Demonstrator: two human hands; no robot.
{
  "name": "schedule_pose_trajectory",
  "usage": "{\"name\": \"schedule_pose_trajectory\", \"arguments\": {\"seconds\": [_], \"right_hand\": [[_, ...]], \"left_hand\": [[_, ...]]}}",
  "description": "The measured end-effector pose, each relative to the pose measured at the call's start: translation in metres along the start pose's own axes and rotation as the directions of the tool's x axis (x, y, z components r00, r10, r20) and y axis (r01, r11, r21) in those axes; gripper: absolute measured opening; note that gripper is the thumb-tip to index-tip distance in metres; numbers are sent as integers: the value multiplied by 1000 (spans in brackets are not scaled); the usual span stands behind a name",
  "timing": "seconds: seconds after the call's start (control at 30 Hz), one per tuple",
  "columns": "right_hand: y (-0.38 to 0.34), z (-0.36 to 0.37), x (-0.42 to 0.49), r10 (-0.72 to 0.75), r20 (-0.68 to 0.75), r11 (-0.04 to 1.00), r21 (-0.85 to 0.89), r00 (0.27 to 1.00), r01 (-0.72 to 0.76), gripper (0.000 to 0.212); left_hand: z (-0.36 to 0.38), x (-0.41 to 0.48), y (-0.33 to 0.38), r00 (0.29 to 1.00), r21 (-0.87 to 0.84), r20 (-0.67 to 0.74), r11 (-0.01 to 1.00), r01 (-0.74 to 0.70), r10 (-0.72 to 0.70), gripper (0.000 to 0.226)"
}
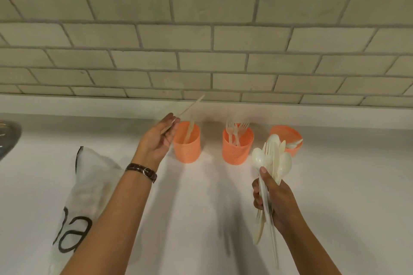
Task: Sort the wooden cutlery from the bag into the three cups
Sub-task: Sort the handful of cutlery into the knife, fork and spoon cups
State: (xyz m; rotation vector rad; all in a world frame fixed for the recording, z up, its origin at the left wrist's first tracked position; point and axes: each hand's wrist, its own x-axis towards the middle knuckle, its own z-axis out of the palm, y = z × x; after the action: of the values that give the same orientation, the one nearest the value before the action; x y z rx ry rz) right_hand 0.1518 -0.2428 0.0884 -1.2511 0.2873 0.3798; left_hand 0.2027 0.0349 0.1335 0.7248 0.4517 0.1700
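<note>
Grey-green brick tiles filled the upper half of the frame, and below them ran a pale countertop (201,196). At the far left edge sat part of a dark, shiny rounded object (7,138), too cropped to identify. Just right of it, in the lower left, a white bag (89,187) with black lettering lay flat on the counter, partly hidden behind the left forearm, which wore a brown-strapped wristwatch (143,172). Up from the wrist, left of centre, the left hand (156,138) was loosely curled, palm facing right, pinching a thin wooden knife (185,110) between thumb and fingertips; the knife angled up and to the right, its tip over the wall tiles, its lower end just above and left of the first orange cup (187,147). That cup stood touching the hand's fingers in the picture and held one upright piece of cutlery. Near the centre, the middle orange cup (238,149) held several forks with tines up. Further right, the third orange cup (288,138) showed spoon bowls at its rim and was partly covered by the bundle of mixed cutlery (271,163). In the lower right the right hand (271,201) was closed tightly around that bundle, spoons and a fork fanning upward, handles sticking out below the fist.
</note>
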Motion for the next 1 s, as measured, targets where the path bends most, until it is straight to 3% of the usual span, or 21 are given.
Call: {"name": "schedule_pose_trajectory", "arguments": {"seconds": [0.2, 0.4, 0.67, 0.77, 0.83, 0.87, 0.93, 1.0], "right_hand": [[1, -2, -2, -19, 10, 1000, -8, 1000, 20, 24], [3, -4, -3, -14, 0, 1000, -3, 1000, 14, 24], [2, -5, -4, -18, -4, 1000, -8, 1000, 18, 23], [1, -5, -5, -26, -4, 1000, -5, 1000, 26, 21], [1, -4, -6, -27, -3, 1000, -5, 1000, 27, 20], [1, -4, -6, -28, -2, 1000, -7, 1000, 28, 20], [1, -3, -6, -30, -1, 999, -11, 1000, 30, 20], [1, -3, -6, -26, 3, 1000, -12, 1000, 26, 20]], "left_hand": [[0, 3, -9, 977, -168, 47, 963, 211, -206, 15], [-3, 15, -16, 944, 91, -22, 940, 329, -329, 13], [8, 9, -9, 985, 52, 41, 985, 167, -169, 23], [11, 12, -8, 1000, 266, 10, 964, -8, 6, 15], [6, 21, -10, 976, 572, -37, 806, -154, 213, 13], [2, 28, -12, 948, 725, -33, 660, -195, 317, 14], [-4, 35, -15, 893, 929, -14, 337, -155, 450, 18], [-7, 39, -20, 858, 988, -6, 135, -74, 514, 28]]}}
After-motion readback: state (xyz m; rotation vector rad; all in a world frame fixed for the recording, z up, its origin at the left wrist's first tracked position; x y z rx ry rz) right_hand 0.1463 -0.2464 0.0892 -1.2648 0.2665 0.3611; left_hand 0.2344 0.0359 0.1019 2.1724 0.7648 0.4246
